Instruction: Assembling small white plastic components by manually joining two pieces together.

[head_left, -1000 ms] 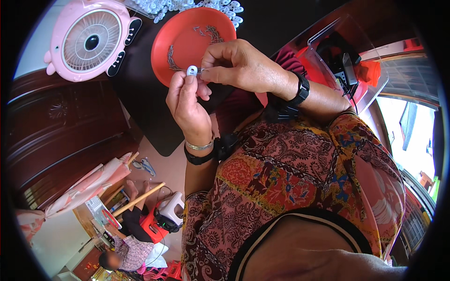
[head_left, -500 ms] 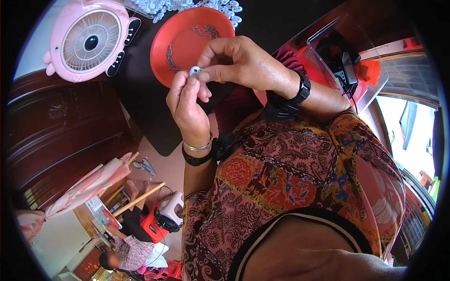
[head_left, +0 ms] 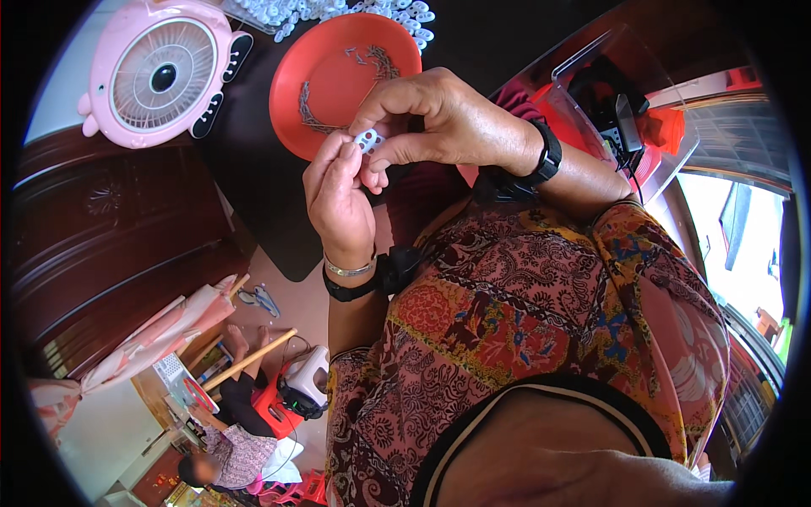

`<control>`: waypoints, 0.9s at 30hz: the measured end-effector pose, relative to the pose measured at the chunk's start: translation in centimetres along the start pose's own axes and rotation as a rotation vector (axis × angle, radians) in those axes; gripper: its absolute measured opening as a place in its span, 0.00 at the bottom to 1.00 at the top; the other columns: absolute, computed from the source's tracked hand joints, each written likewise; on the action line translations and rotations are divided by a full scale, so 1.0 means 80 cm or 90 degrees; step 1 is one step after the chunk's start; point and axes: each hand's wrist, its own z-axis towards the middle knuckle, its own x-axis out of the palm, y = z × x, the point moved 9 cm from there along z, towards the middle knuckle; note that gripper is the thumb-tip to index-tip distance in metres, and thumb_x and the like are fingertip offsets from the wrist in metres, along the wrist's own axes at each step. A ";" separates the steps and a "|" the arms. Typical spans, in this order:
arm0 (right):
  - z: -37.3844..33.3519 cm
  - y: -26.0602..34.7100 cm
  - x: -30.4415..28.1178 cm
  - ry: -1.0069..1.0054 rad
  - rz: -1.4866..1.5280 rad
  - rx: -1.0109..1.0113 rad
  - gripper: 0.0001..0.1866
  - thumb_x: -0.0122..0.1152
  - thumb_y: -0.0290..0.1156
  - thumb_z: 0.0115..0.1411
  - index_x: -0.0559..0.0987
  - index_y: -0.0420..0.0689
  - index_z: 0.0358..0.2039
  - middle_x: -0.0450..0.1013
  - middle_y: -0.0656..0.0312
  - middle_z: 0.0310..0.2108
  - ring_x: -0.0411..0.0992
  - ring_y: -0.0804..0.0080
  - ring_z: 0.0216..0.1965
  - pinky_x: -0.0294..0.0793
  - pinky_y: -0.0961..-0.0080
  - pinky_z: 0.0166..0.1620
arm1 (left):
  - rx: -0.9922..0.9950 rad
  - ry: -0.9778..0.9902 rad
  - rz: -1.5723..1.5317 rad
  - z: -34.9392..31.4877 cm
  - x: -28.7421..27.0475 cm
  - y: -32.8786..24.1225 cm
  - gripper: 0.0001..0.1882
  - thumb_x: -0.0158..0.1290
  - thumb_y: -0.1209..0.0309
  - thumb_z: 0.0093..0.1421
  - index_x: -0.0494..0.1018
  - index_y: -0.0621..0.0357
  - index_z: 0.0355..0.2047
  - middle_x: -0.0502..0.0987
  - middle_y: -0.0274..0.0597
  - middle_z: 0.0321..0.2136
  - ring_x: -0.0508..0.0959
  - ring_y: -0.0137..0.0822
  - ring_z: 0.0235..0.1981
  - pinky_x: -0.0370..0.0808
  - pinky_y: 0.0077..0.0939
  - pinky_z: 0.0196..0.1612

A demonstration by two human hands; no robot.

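A small white plastic piece with holes in it (head_left: 367, 140) is held between my two hands, over the near edge of a red basin (head_left: 291, 80). My left hand (head_left: 342, 198) pinches it from the left between thumb and fingers. From the right, my right hand (head_left: 435, 118) has its thumb and fingertips closed on the same piece. Part of the piece is hidden behind the fingers. Inside the basin lie thin grey metal pins or screws (head_left: 306, 110), too small to tell which. More white plastic pieces (head_left: 287, 12) are heaped beyond the basin.
A pink fan (head_left: 165, 78) stands left of the basin on the dark table (head_left: 253, 169). At the right, a clear plastic box (head_left: 625, 68) holds black and red items. Another person (head_left: 241, 452) sits at the lower left, beside a red stool (head_left: 274, 410).
The white piece has turned in my fingers, and its holed face shows more. Both hands have shifted slightly, the left one a little to the right.
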 end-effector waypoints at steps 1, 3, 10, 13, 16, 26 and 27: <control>0.000 0.003 0.000 -0.008 0.003 -0.020 0.16 0.69 0.32 0.49 0.78 0.40 0.38 0.74 0.63 0.28 0.73 0.75 0.29 0.73 0.80 0.33 | 0.004 0.014 -0.028 0.000 0.002 0.000 0.12 0.40 0.70 0.63 0.66 0.68 0.29 0.65 0.39 0.19 0.64 0.29 0.19 0.63 0.21 0.24; 0.000 0.005 -0.001 -0.015 0.006 -0.040 0.16 0.69 0.33 0.49 0.78 0.40 0.37 0.74 0.63 0.27 0.73 0.75 0.28 0.72 0.80 0.32 | 0.009 0.011 -0.045 -0.001 0.001 0.001 0.12 0.39 0.70 0.63 0.66 0.68 0.29 0.65 0.39 0.19 0.63 0.29 0.19 0.63 0.21 0.24; -0.004 0.021 -0.004 -0.038 -0.026 -0.076 0.13 0.68 0.32 0.50 0.77 0.41 0.34 0.75 0.62 0.28 0.76 0.72 0.30 0.74 0.79 0.33 | 0.036 0.005 -0.127 0.001 0.009 -0.001 0.11 0.42 0.73 0.60 0.64 0.62 0.21 0.62 0.34 0.18 0.60 0.23 0.17 0.62 0.18 0.21; -0.004 0.028 -0.004 -0.037 -0.050 -0.086 0.13 0.69 0.31 0.50 0.77 0.41 0.34 0.76 0.61 0.29 0.77 0.68 0.32 0.75 0.77 0.34 | 0.042 -0.014 -0.110 -0.004 0.008 -0.003 0.10 0.40 0.71 0.60 0.65 0.61 0.24 0.61 0.36 0.20 0.60 0.27 0.17 0.58 0.21 0.19; -0.005 0.040 -0.006 -0.044 -0.036 -0.100 0.11 0.69 0.29 0.50 0.76 0.41 0.32 0.75 0.59 0.29 0.77 0.63 0.31 0.75 0.74 0.33 | 0.138 -0.024 -0.176 -0.013 -0.001 -0.003 0.09 0.43 0.78 0.59 0.69 0.73 0.35 0.70 0.46 0.29 0.64 0.30 0.19 0.62 0.23 0.19; -0.013 0.058 -0.007 -0.078 -0.038 -0.152 0.10 0.66 0.30 0.52 0.75 0.41 0.31 0.74 0.58 0.24 0.76 0.60 0.27 0.73 0.71 0.28 | 0.046 -0.045 -0.070 -0.016 0.019 -0.016 0.11 0.39 0.70 0.60 0.64 0.63 0.23 0.60 0.34 0.18 0.58 0.24 0.16 0.56 0.18 0.18; -0.012 0.057 -0.008 -0.076 -0.026 -0.146 0.10 0.66 0.30 0.52 0.75 0.41 0.32 0.74 0.58 0.25 0.76 0.60 0.28 0.73 0.71 0.29 | 0.042 -0.025 -0.095 -0.014 0.021 -0.018 0.11 0.40 0.72 0.59 0.64 0.62 0.22 0.60 0.33 0.17 0.58 0.24 0.16 0.57 0.18 0.18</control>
